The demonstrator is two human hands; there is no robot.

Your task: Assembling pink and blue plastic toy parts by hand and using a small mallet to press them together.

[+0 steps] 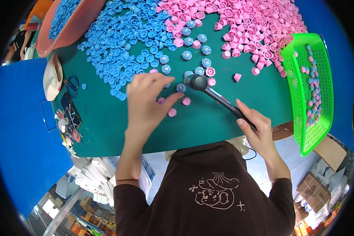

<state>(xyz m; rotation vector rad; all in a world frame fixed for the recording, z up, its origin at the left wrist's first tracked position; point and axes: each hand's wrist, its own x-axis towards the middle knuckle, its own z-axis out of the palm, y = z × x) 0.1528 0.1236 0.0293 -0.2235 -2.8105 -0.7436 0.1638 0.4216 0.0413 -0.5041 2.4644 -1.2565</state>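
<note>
My right hand point(259, 128) is wrapped round the handle of a black-headed mallet point(220, 100). The mallet's head is over the middle of the green table, just right of a small blue cap point(180, 87). My left hand point(142, 100) reaches in from the other side, thumb and forefinger spread apart around that cap without visibly gripping it. Close to the left thumb stand small pink cups point(186, 101) and another pink cup point(172, 112). Beyond the mallet head are several blue caps with shiny centres point(186, 55), some seemingly set on pink cups.
A heap of blue caps point(118, 43) spreads across the far left, and a heap of pink cups point(255, 27) across the far right. A green basket point(299, 114) holding pink-and-blue pieces stands at right. Scissors point(72, 87), a phone point(76, 114) and an orange tub point(82, 19) are at left.
</note>
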